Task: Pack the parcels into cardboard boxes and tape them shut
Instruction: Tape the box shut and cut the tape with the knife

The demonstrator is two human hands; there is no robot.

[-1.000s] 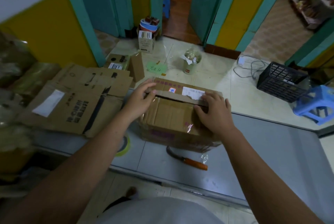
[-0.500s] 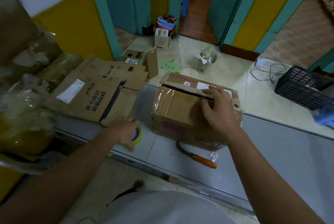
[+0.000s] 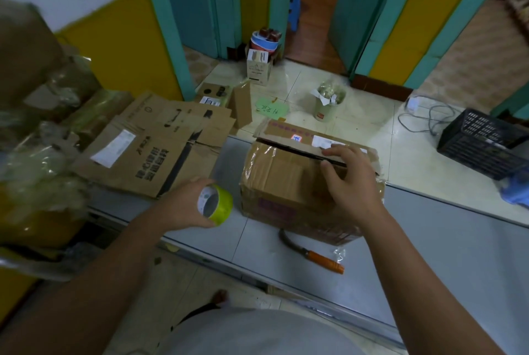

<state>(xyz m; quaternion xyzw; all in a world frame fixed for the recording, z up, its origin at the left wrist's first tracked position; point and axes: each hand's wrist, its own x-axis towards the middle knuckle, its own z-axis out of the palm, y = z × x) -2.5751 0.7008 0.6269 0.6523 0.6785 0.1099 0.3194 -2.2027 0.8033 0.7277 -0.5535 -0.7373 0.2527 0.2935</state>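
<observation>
Left hand (image 3: pixel 183 207) is gripping the tape roll (image 3: pixel 221 206); right hand (image 3: pixel 353 183), fingers spread flat, is pressing the box (image 3: pixel 274 183) flaps down. The gap wants closing before taping.

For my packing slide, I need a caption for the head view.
Left hand grips a yellow-green tape roll while the right hand rests on the untaped cardboard box.

Left hand (image 3: pixel 183 206) grips tape roll (image 3: pixel 216 205); right hand (image 3: pixel 350 180) presses cardboard box (image 3: pixel 274 180).

Yellow-and-white walls (image 3: pixel 114 48) and teal door frames (image 3: pixel 160 25) edge a pale tiled floor (image 3: pixel 366 131).
</observation>
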